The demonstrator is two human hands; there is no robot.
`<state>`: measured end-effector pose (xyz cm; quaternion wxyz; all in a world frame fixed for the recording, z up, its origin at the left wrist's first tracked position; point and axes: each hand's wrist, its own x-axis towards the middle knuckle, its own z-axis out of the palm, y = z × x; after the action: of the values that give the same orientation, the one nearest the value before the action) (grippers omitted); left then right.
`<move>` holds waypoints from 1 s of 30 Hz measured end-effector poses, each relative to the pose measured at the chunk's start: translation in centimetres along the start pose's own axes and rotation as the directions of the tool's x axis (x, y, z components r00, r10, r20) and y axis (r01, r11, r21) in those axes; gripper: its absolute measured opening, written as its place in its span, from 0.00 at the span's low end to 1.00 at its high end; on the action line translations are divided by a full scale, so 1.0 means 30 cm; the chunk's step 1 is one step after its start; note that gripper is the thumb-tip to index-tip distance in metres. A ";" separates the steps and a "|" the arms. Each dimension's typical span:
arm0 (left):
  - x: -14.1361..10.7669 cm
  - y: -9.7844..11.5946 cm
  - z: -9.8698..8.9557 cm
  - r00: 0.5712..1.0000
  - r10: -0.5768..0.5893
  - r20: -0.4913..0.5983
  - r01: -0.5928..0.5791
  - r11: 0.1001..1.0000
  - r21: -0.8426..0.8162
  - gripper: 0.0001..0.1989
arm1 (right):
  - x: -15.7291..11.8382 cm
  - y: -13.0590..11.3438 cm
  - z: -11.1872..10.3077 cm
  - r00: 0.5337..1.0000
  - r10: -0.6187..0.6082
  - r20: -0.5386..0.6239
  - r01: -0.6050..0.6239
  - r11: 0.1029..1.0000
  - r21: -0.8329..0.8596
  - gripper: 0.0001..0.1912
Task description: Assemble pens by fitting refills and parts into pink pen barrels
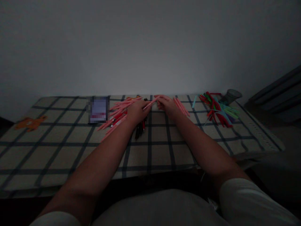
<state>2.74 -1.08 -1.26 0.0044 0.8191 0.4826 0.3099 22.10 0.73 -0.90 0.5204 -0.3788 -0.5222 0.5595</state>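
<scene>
Clasps the near-left end of a slim pink pencil-like stick point(152, 101) in the closed left hand point(137, 110); pinches the far-right end with the curled right hand point(166, 105), exact fingertip contact too dim to tell. Holds it aslant over the far middle of a cream cloth with dark checks point(160, 153), between a loose spread of pink sticks point(122, 103) leftward and a neat pink row point(181, 106) rightward.

The person wore a plain, pale grey or off-white fabric shirt point(160, 208), its rounded front showing below the near edge of the desk point(160, 153) covered in dark-striped checked cloth. The wide, short right sleeve point(242, 197) ended near the elbow; the matching left sleeve point(57, 219) showed only partly. The left hand point(136, 110) and right hand point(167, 106) were bare.
</scene>
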 end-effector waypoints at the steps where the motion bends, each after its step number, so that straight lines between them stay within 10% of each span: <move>1: 0.000 0.000 0.001 1.000 0.002 -0.001 -0.002 1.000 0.002 0.19 | 0.002 0.002 -0.002 1.000 -0.001 0.002 0.001 1.000 -0.003 0.10; 30: -0.002 0.000 0.006 0.999 0.052 0.009 -0.052 0.998 0.027 0.18 | 0.006 0.018 -0.011 1.000 -0.007 -0.016 0.004 0.990 -0.141 0.22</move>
<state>2.83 -1.07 -1.42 -0.0128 0.8327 0.4653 0.2998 22.30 1.01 -1.45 0.4982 -0.4180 -0.5571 0.5165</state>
